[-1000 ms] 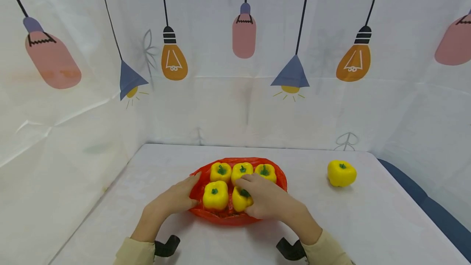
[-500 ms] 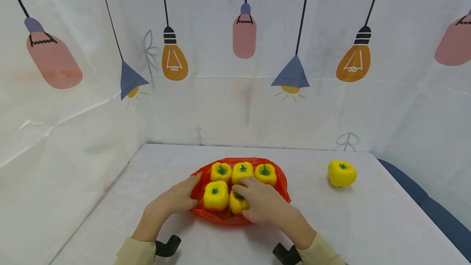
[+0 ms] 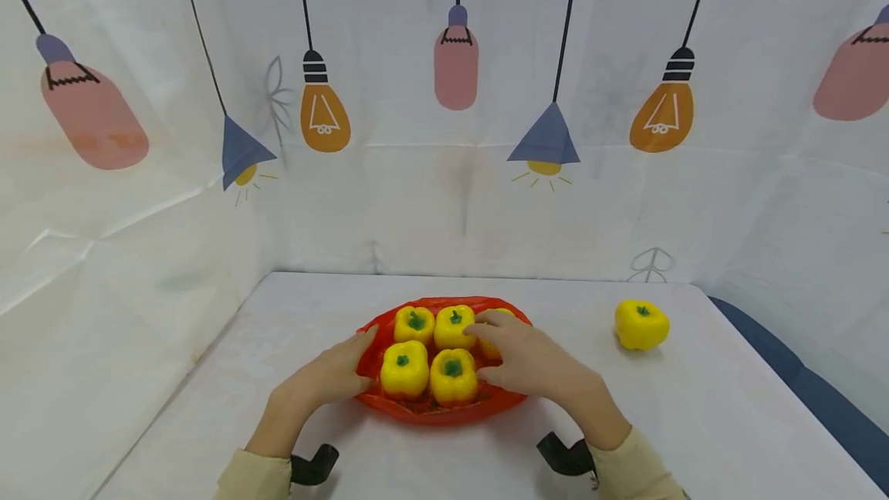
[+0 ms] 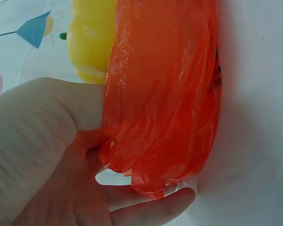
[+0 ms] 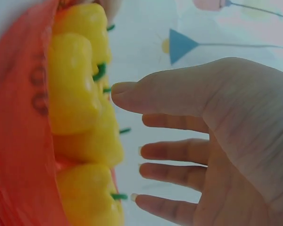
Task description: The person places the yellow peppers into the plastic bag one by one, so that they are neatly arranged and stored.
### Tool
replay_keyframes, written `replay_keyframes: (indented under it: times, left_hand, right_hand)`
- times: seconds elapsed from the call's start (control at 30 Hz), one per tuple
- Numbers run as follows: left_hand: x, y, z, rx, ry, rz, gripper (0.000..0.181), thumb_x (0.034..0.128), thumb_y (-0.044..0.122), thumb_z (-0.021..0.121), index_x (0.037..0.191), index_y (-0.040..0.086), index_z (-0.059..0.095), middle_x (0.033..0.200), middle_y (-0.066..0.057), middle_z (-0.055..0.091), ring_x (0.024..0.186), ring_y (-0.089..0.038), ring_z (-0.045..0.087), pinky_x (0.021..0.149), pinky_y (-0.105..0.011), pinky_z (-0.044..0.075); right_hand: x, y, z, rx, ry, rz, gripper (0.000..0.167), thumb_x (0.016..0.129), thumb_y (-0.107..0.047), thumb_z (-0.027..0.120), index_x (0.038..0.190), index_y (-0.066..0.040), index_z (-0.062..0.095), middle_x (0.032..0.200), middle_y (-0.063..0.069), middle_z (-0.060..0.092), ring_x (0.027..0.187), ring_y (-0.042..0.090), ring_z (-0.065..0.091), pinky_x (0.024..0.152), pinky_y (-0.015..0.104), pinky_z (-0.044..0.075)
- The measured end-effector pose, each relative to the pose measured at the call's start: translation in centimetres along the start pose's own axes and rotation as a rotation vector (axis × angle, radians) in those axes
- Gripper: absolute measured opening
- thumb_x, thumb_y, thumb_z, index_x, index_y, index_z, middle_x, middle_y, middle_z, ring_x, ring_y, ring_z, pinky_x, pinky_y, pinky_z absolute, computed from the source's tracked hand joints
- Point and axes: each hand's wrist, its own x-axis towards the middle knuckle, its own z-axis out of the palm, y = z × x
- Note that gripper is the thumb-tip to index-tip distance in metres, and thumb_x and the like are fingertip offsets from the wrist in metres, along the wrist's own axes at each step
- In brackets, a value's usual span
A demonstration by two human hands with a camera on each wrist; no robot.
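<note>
A red plastic bag (image 3: 451, 413) lies spread open on the table with several yellow bell peppers in it. My left hand (image 3: 333, 371) grips the bag's left edge; in the left wrist view its thumb lies over the rim, with the fingers round the outside of the red plastic (image 4: 160, 94). The front right bell pepper (image 3: 454, 378) sits beside the front left bell pepper (image 3: 404, 370). Over the bag's right side is my right hand (image 3: 531, 357), its fingers spread and holding nothing. It partly hides the back right pepper. In the right wrist view, a gap separates the fingers from the peppers (image 5: 73, 84).
One more yellow bell pepper (image 3: 642, 325) stands alone on the white table (image 3: 590, 446), to the right of the bag. A white sheet (image 3: 403, 207) printed with lamps hangs behind and along the sides. A dark blue surface (image 3: 785, 361) shows beyond the right edge.
My right hand has let go of the front right pepper, which now sits in the bag in full view, and has moved up and right. My left hand has stayed on the bag's edge.
</note>
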Motion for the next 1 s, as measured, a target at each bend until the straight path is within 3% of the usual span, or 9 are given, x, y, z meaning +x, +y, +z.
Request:
replay_keyframes:
  times: [0.23, 0.67, 0.83, 1.0]
  left_hand:
    - [0.0, -0.1, 0.0, 0.014, 0.004, 0.008, 0.082, 0.0870, 0.022, 0.071, 0.157, 0.009, 0.030, 0.159, -0.012, 0.038, 0.147, -0.035, 0.036, 0.117, -0.061, 0.031]
    - [0.1, -0.5, 0.2, 0.033, 0.007, 0.012, 0.083, 0.0869, 0.023, 0.072, 0.157, 0.009, 0.030, 0.160, -0.010, 0.038, 0.146, -0.035, 0.037, 0.116, -0.061, 0.033]
    - [0.2, -0.3, 0.0, 0.038, 0.014, 0.016, 0.082, 0.0865, 0.022, 0.072, 0.156, 0.008, 0.030, 0.158, -0.012, 0.039, 0.145, -0.036, 0.038, 0.116, -0.061, 0.032]
    - [0.3, -0.3, 0.0, 0.047, 0.011, 0.022, 0.082, 0.0867, 0.023, 0.072, 0.156, 0.007, 0.030, 0.158, -0.013, 0.040, 0.145, -0.036, 0.038, 0.117, -0.061, 0.032]
  right_hand:
    - [-1.3, 3.7, -1.4, 0.009, 0.056, 0.107, 0.056, 0.087, -0.026, 0.075, 0.140, -0.019, 0.057, 0.154, 0.009, 0.043, 0.139, 0.033, 0.044, 0.107, 0.055, 0.047]
    - [-4.0, 11.6, -4.4, -0.030, 0.198, 0.175, 0.059, 0.086, -0.018, 0.074, 0.140, -0.009, 0.054, 0.149, 0.023, 0.044, 0.136, 0.046, 0.039, 0.103, 0.065, 0.043]
    - [-4.7, 14.6, -4.8, -0.098, 0.262, 0.195, 0.063, 0.081, -0.018, 0.077, 0.138, -0.005, 0.054, 0.147, 0.028, 0.041, 0.135, 0.052, 0.036, 0.103, 0.070, 0.037]
    - [-5.5, 17.4, -4.2, -0.188, 0.259, 0.276, 0.069, 0.077, -0.023, 0.077, 0.138, -0.003, 0.052, 0.148, 0.032, 0.033, 0.135, 0.057, 0.029, 0.096, 0.075, 0.037]
